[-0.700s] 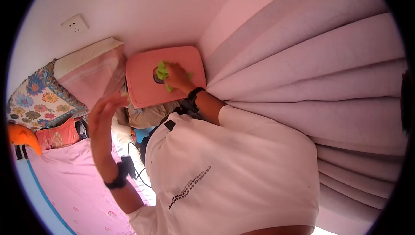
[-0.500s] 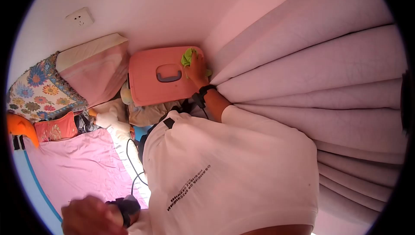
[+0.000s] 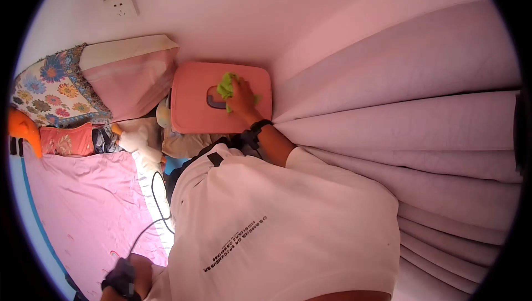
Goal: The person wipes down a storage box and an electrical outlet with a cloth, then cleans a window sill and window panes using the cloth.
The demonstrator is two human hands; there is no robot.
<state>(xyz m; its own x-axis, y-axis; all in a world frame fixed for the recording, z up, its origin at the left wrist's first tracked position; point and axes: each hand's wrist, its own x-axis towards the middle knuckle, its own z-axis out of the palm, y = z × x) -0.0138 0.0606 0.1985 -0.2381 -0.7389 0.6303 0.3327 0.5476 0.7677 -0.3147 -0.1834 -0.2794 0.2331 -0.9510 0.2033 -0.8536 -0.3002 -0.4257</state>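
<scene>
My right hand (image 3: 241, 99) is closed on a bright green cloth (image 3: 226, 86) and presses it on the pink lid of a storage box (image 3: 191, 113). The cloth lies beside and partly over the dark handle (image 3: 213, 99) at the lid's middle. A black band circles the right wrist. At the bottom left edge, only a sliver of my left hand (image 3: 111, 295) shows past its black wristband; its fingers are outside the frame.
Long pinkish curtains (image 3: 399, 129) hang on the right. Left of the box are a pink and cream cushion (image 3: 130, 76), a floral cushion (image 3: 52, 87), a white plush toy (image 3: 136, 137) and an orange object (image 3: 23, 128). Pink bedding (image 3: 91, 201) spreads at lower left, near a black cable (image 3: 154, 195).
My right hand first wiped the cloth toward the lid's right side, then came back to the handle. My left hand dropped from beside the box to the bottom left edge. The view has shifted somewhat.
</scene>
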